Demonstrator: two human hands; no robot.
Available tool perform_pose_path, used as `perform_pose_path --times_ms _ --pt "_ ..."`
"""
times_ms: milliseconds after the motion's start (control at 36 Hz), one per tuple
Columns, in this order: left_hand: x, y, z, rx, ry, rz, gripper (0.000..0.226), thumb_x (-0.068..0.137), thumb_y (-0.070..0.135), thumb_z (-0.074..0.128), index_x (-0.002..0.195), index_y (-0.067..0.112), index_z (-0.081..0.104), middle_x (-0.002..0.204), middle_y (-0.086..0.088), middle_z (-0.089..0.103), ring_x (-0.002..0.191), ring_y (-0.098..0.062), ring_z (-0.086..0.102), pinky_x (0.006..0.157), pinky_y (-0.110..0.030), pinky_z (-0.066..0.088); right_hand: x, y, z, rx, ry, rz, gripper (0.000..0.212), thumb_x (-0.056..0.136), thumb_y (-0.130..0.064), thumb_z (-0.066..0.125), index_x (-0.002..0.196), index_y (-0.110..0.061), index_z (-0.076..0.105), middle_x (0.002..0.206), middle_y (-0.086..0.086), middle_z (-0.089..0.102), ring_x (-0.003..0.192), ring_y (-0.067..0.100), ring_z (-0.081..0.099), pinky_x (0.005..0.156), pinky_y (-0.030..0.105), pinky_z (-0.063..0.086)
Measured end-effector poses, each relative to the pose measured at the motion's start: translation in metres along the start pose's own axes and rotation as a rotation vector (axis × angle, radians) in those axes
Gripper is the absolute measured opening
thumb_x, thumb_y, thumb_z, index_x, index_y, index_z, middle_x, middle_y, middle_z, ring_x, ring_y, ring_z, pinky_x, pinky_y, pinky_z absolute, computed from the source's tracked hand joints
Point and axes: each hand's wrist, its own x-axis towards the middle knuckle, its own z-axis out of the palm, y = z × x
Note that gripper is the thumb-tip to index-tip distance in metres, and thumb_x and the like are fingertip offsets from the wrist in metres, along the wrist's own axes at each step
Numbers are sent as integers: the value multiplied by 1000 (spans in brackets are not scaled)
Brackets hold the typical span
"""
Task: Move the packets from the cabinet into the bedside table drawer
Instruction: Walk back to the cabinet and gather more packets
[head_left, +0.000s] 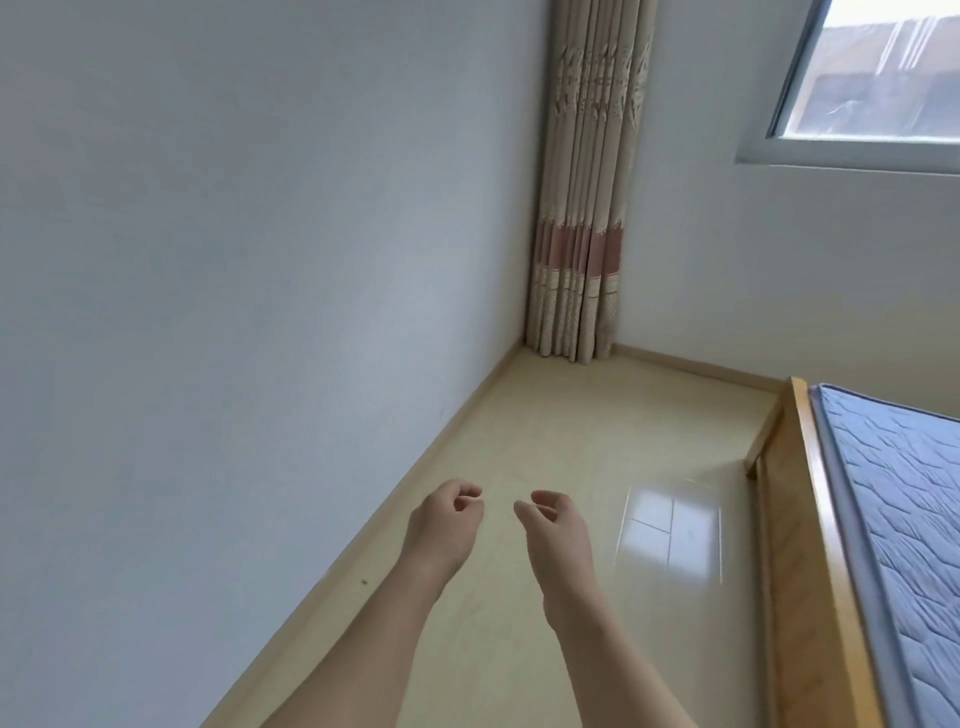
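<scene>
Beige floor tiles (545, 415) fill the view; left hand (441, 525) and right hand (558, 530) hang loosely curled, empty. Packets, cabinet and drawer are out of view. Locate the cabinet first, keeping both hands free; bed (893, 493) lies at 3 o'clock.

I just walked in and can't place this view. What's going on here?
A person stretches both bare arms out over a glossy floor. The left hand and right hand hang side by side, fingers loosely curled, holding nothing. No packets, cabinet or drawer are in view. Only a plain wall, a curtain in the corner, a window and a bed with a blue mattress show.
</scene>
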Motion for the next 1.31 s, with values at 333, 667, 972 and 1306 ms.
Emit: perform_pose_path --times_ms 333,667,972,1306 --pt "254 64 83 -104 -124 29 15 93 18 48 104 22 58 92 1 58 94 -18 57 73 -26 41 246 -46 -16 10 156 72 31 92 -19 53 122 -14 50 111 0 51 96 14 49 79 26 36" --pt "511 190 170 -52 -286 103 11 93 19 49 95 26 57 94 1 58 92 -19 58 73 -27 41 497 -133 -54 81 305 120 31 92 -19 54 122 -13 51 109 1 54 100 18 53 80 27 37" --pt "676 310 354 -28 -460 154 14 93 18 50 90 29 57 88 2 58 88 -17 56 71 -26 40 715 -178 -192 142 461 133 24 91 -19 54 114 -14 52 104 1 55 91 16 52 74 25 36" --pt "846 441 510 -90 -494 154 11 96 10 48 98 16 56 88 1 54 84 -16 54 55 -19 36 931 -237 -324 151 504 115 16 92 -20 55 107 -19 50 101 -2 54 97 18 54 79 27 38"
